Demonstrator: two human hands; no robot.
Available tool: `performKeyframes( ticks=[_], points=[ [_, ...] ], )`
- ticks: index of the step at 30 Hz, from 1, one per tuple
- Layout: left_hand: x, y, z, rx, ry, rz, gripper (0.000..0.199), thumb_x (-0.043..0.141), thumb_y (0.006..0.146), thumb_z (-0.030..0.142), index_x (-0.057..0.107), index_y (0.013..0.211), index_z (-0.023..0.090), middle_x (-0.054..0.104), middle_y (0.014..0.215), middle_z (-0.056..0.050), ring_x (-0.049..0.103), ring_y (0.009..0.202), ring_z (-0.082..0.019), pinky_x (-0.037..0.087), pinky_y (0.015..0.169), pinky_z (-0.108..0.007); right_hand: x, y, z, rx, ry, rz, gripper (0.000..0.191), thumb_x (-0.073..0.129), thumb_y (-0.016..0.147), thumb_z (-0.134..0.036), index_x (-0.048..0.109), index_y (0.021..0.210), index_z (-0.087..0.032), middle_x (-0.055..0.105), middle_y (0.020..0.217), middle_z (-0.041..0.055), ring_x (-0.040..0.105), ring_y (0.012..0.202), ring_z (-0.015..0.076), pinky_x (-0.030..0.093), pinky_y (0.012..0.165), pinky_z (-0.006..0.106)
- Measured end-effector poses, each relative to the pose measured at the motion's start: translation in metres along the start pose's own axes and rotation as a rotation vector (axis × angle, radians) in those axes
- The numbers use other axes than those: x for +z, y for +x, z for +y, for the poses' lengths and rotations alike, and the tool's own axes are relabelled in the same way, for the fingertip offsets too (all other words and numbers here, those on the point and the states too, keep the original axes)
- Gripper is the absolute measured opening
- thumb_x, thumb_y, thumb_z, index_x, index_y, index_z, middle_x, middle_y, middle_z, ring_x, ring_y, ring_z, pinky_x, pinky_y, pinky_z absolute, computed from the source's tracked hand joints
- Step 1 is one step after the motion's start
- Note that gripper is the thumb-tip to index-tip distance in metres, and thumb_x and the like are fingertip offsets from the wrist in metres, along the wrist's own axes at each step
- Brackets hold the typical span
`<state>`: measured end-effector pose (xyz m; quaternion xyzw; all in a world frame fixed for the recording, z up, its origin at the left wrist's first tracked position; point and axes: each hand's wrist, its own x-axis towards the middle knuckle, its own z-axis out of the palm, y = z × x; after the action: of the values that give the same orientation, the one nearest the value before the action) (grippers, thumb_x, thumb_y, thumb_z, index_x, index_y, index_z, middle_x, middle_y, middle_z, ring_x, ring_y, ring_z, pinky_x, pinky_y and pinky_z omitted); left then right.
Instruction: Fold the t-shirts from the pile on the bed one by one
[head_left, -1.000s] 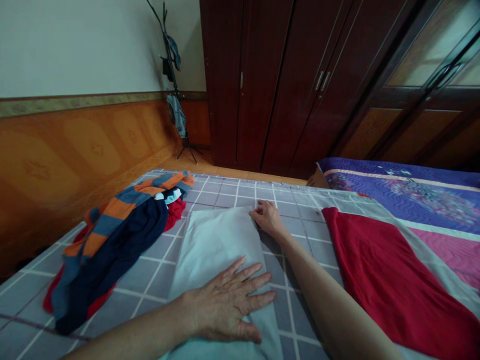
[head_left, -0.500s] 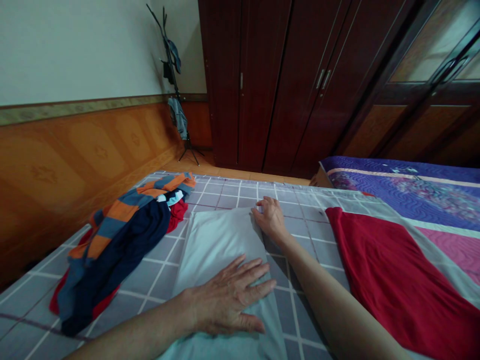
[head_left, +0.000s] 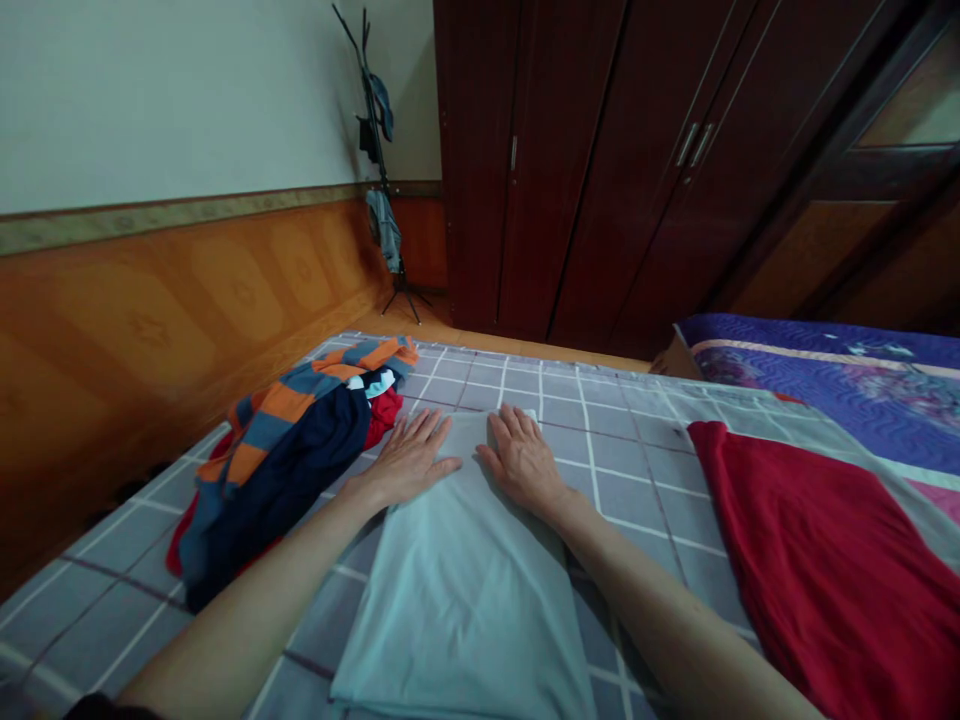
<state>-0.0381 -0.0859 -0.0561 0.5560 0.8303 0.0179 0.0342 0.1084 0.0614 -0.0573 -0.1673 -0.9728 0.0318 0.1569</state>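
Note:
A pale, folded garment (head_left: 472, 590) lies lengthwise on the checked bedsheet (head_left: 637, 500) in front of me. My left hand (head_left: 411, 458) rests flat over its far left corner, fingers spread. Across from it, my right hand (head_left: 521, 458) lies flat on the far right corner, fingers stretched away from me. Both palms press down on the cloth and neither grips it. Soft creases run through the near half of the garment. Its exact kind does not show.
To the left sits a heap of clothes (head_left: 292, 450) in orange, blue, navy and red. A red garment (head_left: 817, 560) is spread on the right. Beyond the bed stand a dark wardrobe (head_left: 570, 180) and a coat rack (head_left: 382, 170). A purple quilted bed (head_left: 825, 370) is at the right.
My left hand has moved from the middle of the garment to its far left corner. My right hand stays near the far right corner, now flatter. The view has turned slightly left.

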Motion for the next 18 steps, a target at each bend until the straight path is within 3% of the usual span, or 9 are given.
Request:
performKeyframes(
  ticks=[5, 10, 14, 18],
  points=[
    [-0.02, -0.019, 0.033, 0.136, 0.025, -0.013, 0.07, 0.037, 0.091, 0.055, 0.029, 0.143, 0.01, 0.021, 0.152, -0.017, 0.009, 0.142, -0.029, 0.01, 0.114, -0.05, -0.003, 0.001, 0.0, -0.073, 0.002, -0.064, 0.051, 0.042, 0.093, -0.036, 0.044, 0.135, -0.007, 0.035, 0.145, 0.0197, 0.031, 0.134, 0.033, 0.026, 0.108, 0.045],
    [-0.033, -0.055, 0.08, 0.331, -0.055, -0.141, 0.084, 0.045, 0.085, 0.062, 0.017, 0.146, 0.011, 0.009, 0.154, -0.019, 0.001, 0.142, -0.028, 0.012, 0.114, -0.046, 0.001, -0.002, 0.006, -0.162, -0.016, -0.096, 0.051, 0.044, 0.092, -0.03, 0.04, 0.138, -0.008, 0.031, 0.147, 0.0205, 0.029, 0.135, 0.0317, 0.025, 0.108, 0.044],
    [-0.024, -0.079, 0.089, 0.352, -0.14, -0.231, 0.081, 0.049, 0.086, 0.057, 0.017, 0.147, 0.016, -0.004, 0.153, -0.02, -0.006, 0.141, -0.031, 0.012, 0.113, -0.051, 0.004, -0.003, 0.007, -0.16, 0.01, -0.073, 0.054, 0.044, 0.092, -0.039, 0.042, 0.136, -0.009, 0.035, 0.145, 0.0204, 0.031, 0.134, 0.0327, 0.025, 0.108, 0.046],
    [-0.018, -0.1, 0.087, 0.422, -0.227, -0.241, 0.073, 0.045, 0.088, 0.056, 0.018, 0.148, 0.025, 0.001, 0.155, -0.015, -0.003, 0.141, -0.033, 0.012, 0.112, -0.056, 0.004, -0.003, 0.006, -0.162, 0.027, -0.058, 0.053, 0.042, 0.093, -0.041, 0.044, 0.135, -0.009, 0.036, 0.144, 0.0204, 0.032, 0.132, 0.0321, 0.026, 0.107, 0.045]
  ],
)
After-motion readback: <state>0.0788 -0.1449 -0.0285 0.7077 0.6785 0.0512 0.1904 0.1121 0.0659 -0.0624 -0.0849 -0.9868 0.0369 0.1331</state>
